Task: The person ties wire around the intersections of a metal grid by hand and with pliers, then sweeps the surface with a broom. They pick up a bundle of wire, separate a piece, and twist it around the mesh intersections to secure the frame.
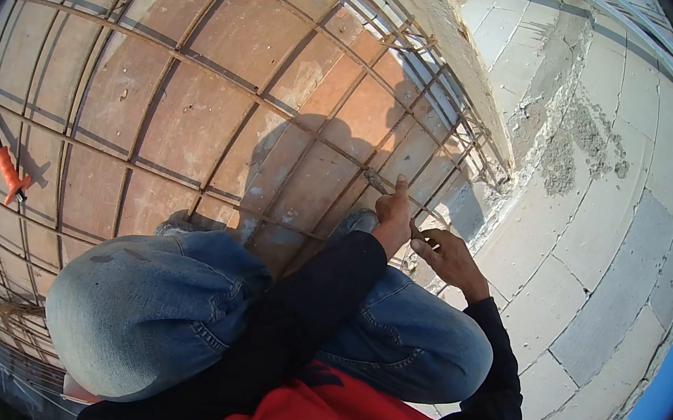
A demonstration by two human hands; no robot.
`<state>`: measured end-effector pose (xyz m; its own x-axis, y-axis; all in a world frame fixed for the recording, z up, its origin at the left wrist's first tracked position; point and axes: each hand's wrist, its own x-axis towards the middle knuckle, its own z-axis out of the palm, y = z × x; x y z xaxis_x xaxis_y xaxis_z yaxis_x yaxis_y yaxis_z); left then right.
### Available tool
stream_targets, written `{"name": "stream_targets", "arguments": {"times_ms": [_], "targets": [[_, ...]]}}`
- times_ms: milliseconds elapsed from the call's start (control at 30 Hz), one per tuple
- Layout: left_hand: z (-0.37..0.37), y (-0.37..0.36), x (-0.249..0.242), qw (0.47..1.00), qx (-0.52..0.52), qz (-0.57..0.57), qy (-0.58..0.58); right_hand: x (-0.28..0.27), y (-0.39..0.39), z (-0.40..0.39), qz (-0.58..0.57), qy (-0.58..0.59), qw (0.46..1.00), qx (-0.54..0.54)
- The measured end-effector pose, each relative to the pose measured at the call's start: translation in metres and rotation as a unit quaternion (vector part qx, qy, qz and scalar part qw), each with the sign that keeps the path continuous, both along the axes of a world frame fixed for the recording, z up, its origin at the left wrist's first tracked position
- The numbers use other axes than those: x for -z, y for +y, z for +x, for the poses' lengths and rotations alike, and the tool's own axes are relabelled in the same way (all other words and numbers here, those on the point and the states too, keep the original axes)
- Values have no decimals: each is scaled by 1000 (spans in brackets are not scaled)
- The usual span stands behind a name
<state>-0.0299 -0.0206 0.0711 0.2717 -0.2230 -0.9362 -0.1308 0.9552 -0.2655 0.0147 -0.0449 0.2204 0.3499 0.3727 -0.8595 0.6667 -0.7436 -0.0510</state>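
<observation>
My left hand [392, 214] is closed around a slim dark metal tool [376, 181], its thumb lying out along it. The tool's blunt end points up and left over the rebar grid [258, 100]; its exact kind is hard to make out. At its lower end, the fingers of my right hand [453, 263] are bent and pinched together. Whether they grip the tool or a thin wire is too small to tell. Both hands are above my right knee, close to the grid's right-hand edge.
Wooden boards [190, 110] lie beneath the bars. An orange-handled tool [10, 173] rests on the grid at far left. A raised concrete-smeared plank [474, 60] borders the grid, with a pale block surface [600, 232] on the right. My bent knees [136, 295] are close below.
</observation>
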Motion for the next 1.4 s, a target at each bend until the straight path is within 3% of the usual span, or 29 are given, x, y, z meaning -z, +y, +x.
{"name": "stream_targets", "arguments": {"times_ms": [67, 167, 233, 267, 300, 367, 433, 500, 567, 600, 633, 667, 700, 733, 767, 833, 867, 933, 967, 1000, 1033, 1067, 1133, 1167, 1233, 1267, 1300, 1367, 1400], "targets": [[11, -23, 18, 997, 57, 31, 36, 11, -18, 1, -3, 1, 1000, 25], [-16, 8, -3, 991, 116, -7, 61, 16, -37, -7, 35, 107, 915, 388], [-17, -12, 20, 990, -43, -19, -131, 33, -71, -2, 43, 125, 865, 483], [-11, -29, 33, 988, -59, 24, -141, 40, -90, -1, 47, 137, 808, 572], [-12, -34, 33, 988, -59, 32, -137, 38, -93, -11, 50, 144, 807, 570], [-12, -38, 31, 972, 6, 213, -97, 32, -87, -38, 107, 170, 680, 706], [-11, -36, 18, 950, -26, 306, -54, 30, -97, -50, 122, 214, 653, 717], [-9, -25, 9, 846, -42, 522, -103, 24, -106, -54, 158, 221, 688, 673], [-10, 5, -12, 851, -72, 495, -160, 19, -117, -35, 188, 213, 698, 658], [-10, 26, -23, 853, -114, 461, -215, 24, -129, -15, 247, 182, 749, 588], [-15, 48, -32, 849, -107, 470, -216, 29, -137, 1, 303, 147, 791, 511], [-25, 70, -40, 860, -59, 434, -263, 34, -136, 15, 308, 154, 787, 512], [-34, 85, -45, 867, -10, 393, -306, 39, -132, 29, 379, 22, 835, 398], [-39, 93, -46, 882, -96, 324, -328, 44, -130, 38, 437, -112, 850, 270], [-42, 101, -47, 886, -179, 251, -347, 51, -129, 38, 444, -108, 845, 277], [-43, 116, -57, 841, -366, 273, -290, 63, -117, 22, 353, 3, 933, 67], [-49, 125, -56, 819, -346, 391, -239, 59, -111, 14, 361, 7, 930, 71], [-78, 144, -47, 764, -230, 590, -124, 28, -91, 1, 221, 418, 879, 57], [-98, 155, -40, 730, -132, 667, -64, 36, -103, 12, 228, 425, 874, 61], [-117, 165, -38, 737, -76, 669, -60, 45, -121, 30, 340, 473, 767, 269], [-132, 172, -38, 742, -20, 667, -57, 55, -136, 40, 425, 488, 607, 461], [-141, 174, -40, 769, -6, 632, -100, 64, -136, 44, 427, 493, 599, 465], [-140, 166, -41, 824, -100, 513, -218, 80, -126, 54, 345, 181, 820, 419], [-133, 160, -40, 841, -151, 450, -259, 89, -127, 49, 347, 187, 817, 420], [-120, 151, -28, 846, -208, 401, -283, 100, -132, 30, 239, 189, 940, 153], [-115, 144, -20, 856, -177, 423, -239, 95, -128, 30, 66, 276, 942, 178], [-108, 135, -19, 863, -145, 443, -194, 99, -130, 32, 70, 271, 943, 180], [-90, 118, -37, 855, -15, 510, -89, 107, -143, 34, 325, 187, 917, 135], [-84, 108, -34, 848, 4, 521, -93, 90, -130, 38, 368, 111, 917, 110]]}}
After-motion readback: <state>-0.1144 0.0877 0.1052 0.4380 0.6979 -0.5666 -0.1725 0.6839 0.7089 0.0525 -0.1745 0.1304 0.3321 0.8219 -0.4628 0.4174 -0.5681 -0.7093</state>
